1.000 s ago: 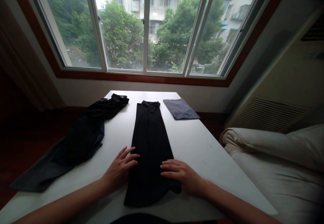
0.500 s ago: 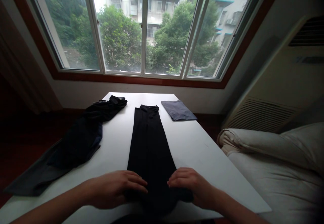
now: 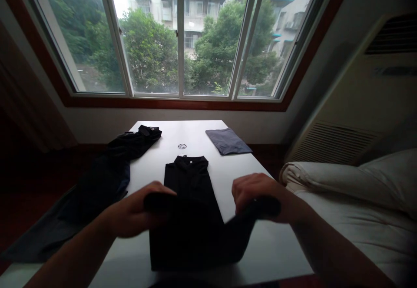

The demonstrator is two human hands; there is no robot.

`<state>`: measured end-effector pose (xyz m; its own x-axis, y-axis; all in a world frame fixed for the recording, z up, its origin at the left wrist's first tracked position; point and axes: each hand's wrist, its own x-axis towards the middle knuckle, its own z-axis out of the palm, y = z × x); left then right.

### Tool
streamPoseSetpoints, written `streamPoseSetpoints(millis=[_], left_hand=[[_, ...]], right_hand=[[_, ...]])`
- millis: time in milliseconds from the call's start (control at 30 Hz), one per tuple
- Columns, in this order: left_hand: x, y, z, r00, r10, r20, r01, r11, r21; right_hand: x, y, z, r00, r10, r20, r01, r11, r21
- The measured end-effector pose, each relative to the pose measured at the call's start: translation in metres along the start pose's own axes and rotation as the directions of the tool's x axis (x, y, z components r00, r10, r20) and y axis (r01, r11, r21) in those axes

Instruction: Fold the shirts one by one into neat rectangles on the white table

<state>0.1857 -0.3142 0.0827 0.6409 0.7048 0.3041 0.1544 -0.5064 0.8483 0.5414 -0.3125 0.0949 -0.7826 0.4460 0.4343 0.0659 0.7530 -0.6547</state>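
A black collared shirt lies lengthwise on the white table, its collar toward the window and its sides folded in. Its near end is lifted off the table. My left hand is closed on the left corner of that end, and my right hand grips the right corner, fingers curled round the cloth. Between my hands the raised cloth sags and hides the lower part of the shirt.
A folded grey garment lies at the table's far right. Dark clothes are heaped along the left edge, hanging over it. A small round mark shows beyond the collar. A cream sofa stands at the right, below a window and beside an air conditioner.
Both hands have risen with the shirt's near end, which lay low on the table before. The shirt's collar has slid toward me, uncovering the round mark.
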Motion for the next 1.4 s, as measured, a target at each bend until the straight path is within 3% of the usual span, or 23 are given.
streamPoseSetpoints(millis=[33,100,233,333,400,467,500,633,767,867,1000,1167,1233,1300,1400], left_hand=[[0.008,-0.015,-0.006,0.990,-0.068,-0.126,0.060,0.996,-0.071],[0.032,-0.049,-0.015,0.945,-0.203,-0.255,0.147,0.964,-0.223],[0.088,-0.121,-0.026,0.802,-0.374,-0.467,0.219,0.910,-0.353],[0.108,-0.180,-0.029,0.752,-0.427,-0.502,0.362,0.904,-0.227],[0.106,-0.217,-0.029,0.691,-0.485,-0.535,0.556,0.831,-0.035],[0.099,-0.246,-0.029,0.694,-0.449,-0.563,0.625,0.765,0.159],[0.096,-0.257,-0.029,0.716,-0.421,-0.557,0.621,0.749,0.232],[0.090,-0.275,-0.027,0.809,-0.325,-0.489,0.530,0.763,0.370],[0.090,-0.277,-0.024,0.854,-0.235,-0.464,0.426,0.828,0.364],[0.091,-0.278,-0.023,0.852,-0.245,-0.462,0.422,0.845,0.328],[0.093,-0.279,-0.020,0.824,-0.249,-0.509,0.442,0.845,0.302],[0.093,-0.283,-0.018,0.800,-0.151,-0.580,0.383,0.874,0.300],[0.093,-0.285,-0.018,0.796,-0.112,-0.594,0.368,0.869,0.329],[0.094,-0.285,-0.018,0.798,-0.099,-0.594,0.383,0.845,0.373],[0.094,-0.287,-0.017,0.824,-0.132,-0.551,0.432,0.775,0.461]], right_hand=[[0.004,0.009,-0.010,0.997,0.072,-0.029,-0.073,0.995,-0.061],[0.014,0.037,-0.028,0.971,0.192,-0.141,-0.210,0.970,-0.123],[0.041,0.134,-0.041,0.890,0.296,-0.348,-0.359,0.924,-0.132],[0.056,0.215,-0.030,0.814,0.452,-0.366,-0.517,0.850,-0.100],[0.056,0.258,-0.016,0.724,0.585,-0.365,-0.665,0.733,-0.145],[0.049,0.288,-0.002,0.626,0.658,-0.418,-0.763,0.627,-0.157],[0.045,0.297,0.005,0.617,0.654,-0.437,-0.774,0.606,-0.186],[0.030,0.313,0.019,0.649,0.557,-0.518,-0.738,0.624,-0.254],[0.030,0.312,0.024,0.633,0.543,-0.552,-0.740,0.633,-0.226],[0.034,0.312,0.030,0.613,0.567,-0.549,-0.756,0.622,-0.202],[0.037,0.312,0.037,0.632,0.545,-0.552,-0.743,0.630,-0.229],[0.037,0.311,0.037,0.713,0.392,-0.581,-0.600,0.771,-0.215],[0.037,0.312,0.035,0.720,0.301,-0.626,-0.536,0.814,-0.225],[0.037,0.312,0.035,0.712,0.247,-0.657,-0.519,0.816,-0.256],[0.038,0.312,0.038,0.718,0.302,-0.627,-0.582,0.754,-0.304]])
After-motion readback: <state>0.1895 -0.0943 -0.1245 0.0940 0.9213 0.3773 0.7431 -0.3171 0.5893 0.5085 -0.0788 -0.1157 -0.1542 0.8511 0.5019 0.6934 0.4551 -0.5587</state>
